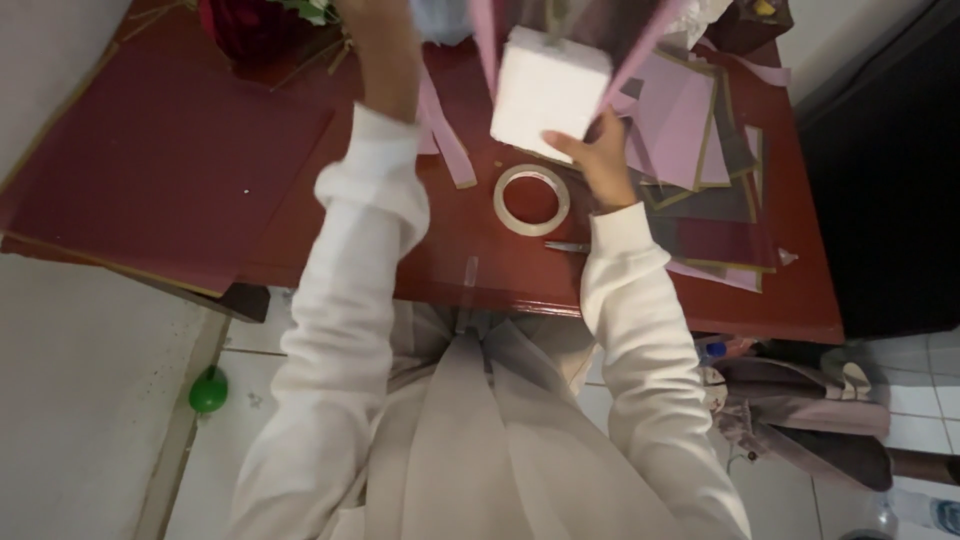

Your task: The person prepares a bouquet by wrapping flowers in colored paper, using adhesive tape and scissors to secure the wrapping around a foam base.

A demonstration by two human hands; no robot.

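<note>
We held a white foam block [548, 92] up above the red bench [480, 262]; it was squarish, rough-edged and tilted, with pink ribbon strips [487, 45] running up past its sides. Our right hand [600, 155] was clamped on its lower right corner, thumb on the front face. Our left hand [385, 50] was raised beside the block at the top edge of the view, blurred, and we could not tell whether it gripped anything. Below the block, a roll of clear tape [531, 199] lay flat on the bench. To its right lay a stack of pink, grey and maroon paper sheets [700, 170] with gold edges. A large maroon sheet [160, 170] covered the bench's left side.
</note>
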